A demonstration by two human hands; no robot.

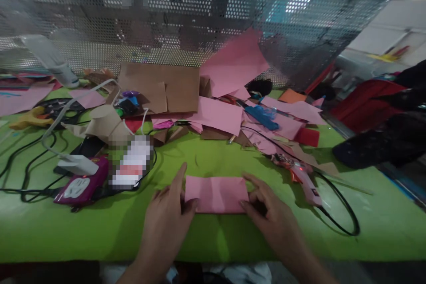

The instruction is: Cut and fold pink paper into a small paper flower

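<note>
A folded piece of pink paper (218,193) is held just above the front part of the green table, a crease running along its lower edge. My left hand (169,213) grips its left end, thumb on the front face and index finger stretched up along the side. At the right end, my right hand (269,208) pinches the paper between thumb and fingers. The fingers behind the paper are partly hidden. To the right of my right hand lies a pink glue gun (308,186) with a small red light and a black cord.
On the left of the green table (80,235) are a magenta power strip (83,191), a white charger (80,164), black cables and a phone (133,162). A cardboard box (179,86) and several pink sheets (219,113) crowd the back before a perforated metal screen (159,22).
</note>
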